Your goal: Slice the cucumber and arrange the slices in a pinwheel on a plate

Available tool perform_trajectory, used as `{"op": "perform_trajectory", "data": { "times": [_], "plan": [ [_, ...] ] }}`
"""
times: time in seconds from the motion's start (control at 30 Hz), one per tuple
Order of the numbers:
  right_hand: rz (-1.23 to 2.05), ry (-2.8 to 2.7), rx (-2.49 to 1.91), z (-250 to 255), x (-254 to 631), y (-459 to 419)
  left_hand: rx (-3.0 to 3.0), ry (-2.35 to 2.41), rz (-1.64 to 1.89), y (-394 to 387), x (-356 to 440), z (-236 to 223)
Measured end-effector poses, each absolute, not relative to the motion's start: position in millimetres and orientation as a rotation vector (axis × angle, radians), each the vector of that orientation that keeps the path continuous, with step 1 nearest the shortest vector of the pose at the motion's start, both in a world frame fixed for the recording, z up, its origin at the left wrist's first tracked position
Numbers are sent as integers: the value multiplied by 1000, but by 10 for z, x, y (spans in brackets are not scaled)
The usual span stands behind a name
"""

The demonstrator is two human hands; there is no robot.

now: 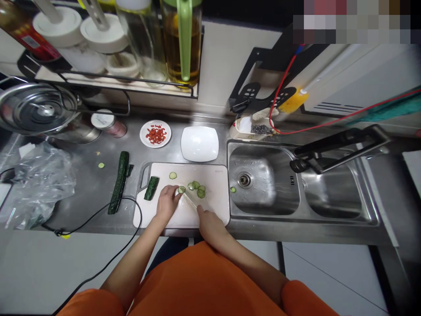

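On the white cutting board (215,204) my left hand (167,202) is curled over a short piece of cucumber, whose cut end (181,189) shows at my fingertips. My right hand (210,224) is closed round a knife handle, and the pale blade (190,201) angles up toward the cucumber's cut end. Several thin cucumber slices (197,188) lie just right of the blade, and one slice (173,175) sits farther back. A dark cucumber chunk (151,188) rests at the board's left edge.
A long cucumber (119,182) lies on the steel counter left of the board. Behind are a white square plate (199,143) and a small dish of red berries (155,134). A double sink (263,184) is at the right, with a slice (233,189) on its rim. A plastic bag (36,184) sits far left.
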State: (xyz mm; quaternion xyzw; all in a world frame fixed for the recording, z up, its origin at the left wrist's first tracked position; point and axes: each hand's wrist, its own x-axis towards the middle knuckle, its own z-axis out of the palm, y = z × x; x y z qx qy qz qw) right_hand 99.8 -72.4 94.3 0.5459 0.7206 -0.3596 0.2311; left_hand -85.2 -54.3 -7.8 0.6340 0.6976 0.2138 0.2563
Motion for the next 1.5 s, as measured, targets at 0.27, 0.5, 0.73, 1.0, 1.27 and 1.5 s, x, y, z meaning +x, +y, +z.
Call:
{"op": "perform_trajectory", "data": {
  "times": [0.27, 0.5, 0.73, 1.0, 1.27, 1.5],
  "plan": [
    [-1011, 1952, 1509, 951, 975, -697, 1699, 1894, 591, -535, -843, -78],
    [-1023, 1930, 1520, 947, 964, -701, 1708, 1905, 606, -534, -834, -65],
    [-1048, 1932, 1521, 947, 952, -691, 1702, 1904, 601, -524, -829, -49],
    [-1137, 1905, 1525, 943, 909, -645, 1679, 1918, 584, -501, -822, -26],
    [-1135, 1852, 1485, 997, 1170, -766, 1627, 1925, 544, -442, -791, 46],
    [-1110, 1804, 1490, 1057, 1327, -764, 1529, 2023, 472, -130, -895, 160]
  ]
}}
